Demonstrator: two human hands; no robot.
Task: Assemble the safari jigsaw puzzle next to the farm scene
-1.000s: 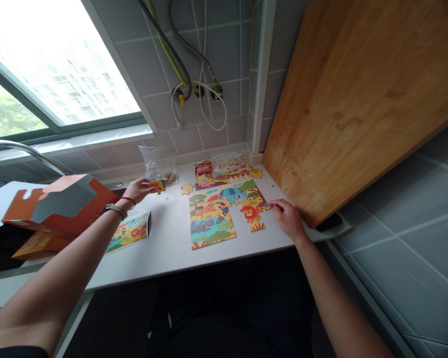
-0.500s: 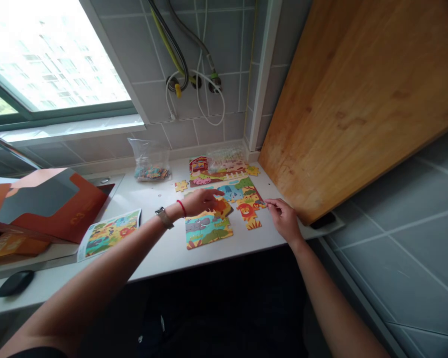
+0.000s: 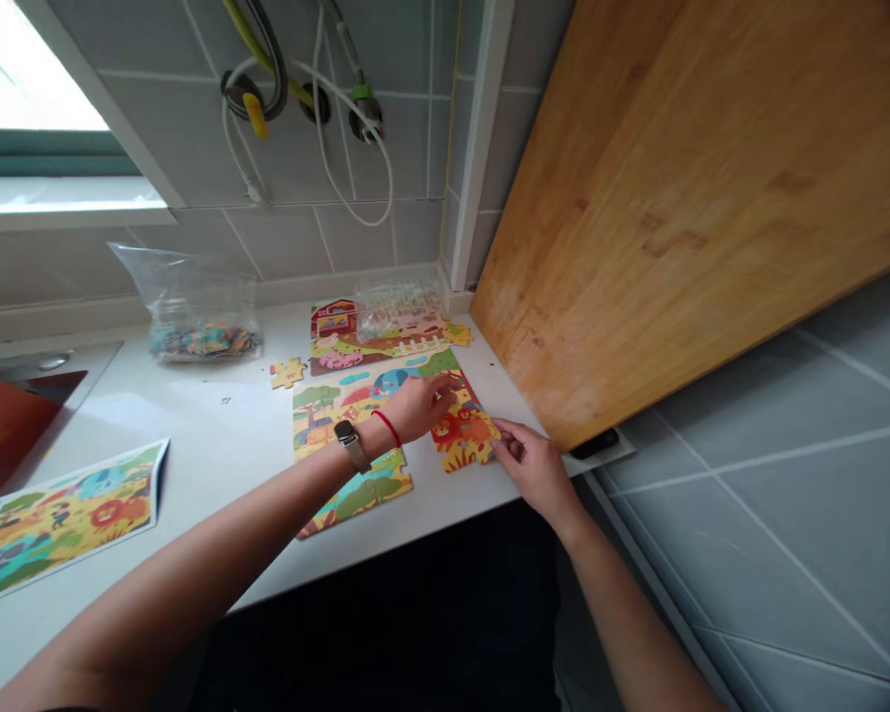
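Observation:
My right hand [image 3: 534, 468] pinches an orange jigsaw puzzle piece [image 3: 480, 433] at the right edge of the lion section [image 3: 452, 427]. My left hand [image 3: 415, 407] is over the upper middle of the animal jigsaw puzzle [image 3: 318, 396], its fingers loosely bent and apart near the red-edged right side. Nothing shows in that hand, though its fingertips are partly hidden. A gap of bare counter lies between the lion section and the green lower section [image 3: 375, 487]. The left hand and wrist cover part of the puzzle's middle.
A loose yellow piece [image 3: 288, 373] lies left of a farm puzzle [image 3: 333, 351], which has clear plastic packaging [image 3: 397, 309] on it. Behind stands a clear bag of pieces [image 3: 206, 336]. A picture sheet [image 3: 66, 514] lies left. A wooden board [image 3: 674, 198] leans at the right.
The view has turned right and come closer. My right hand has brought the orange piece against the lion section. My left hand has shifted toward the puzzle's right side, its fingers more bent.

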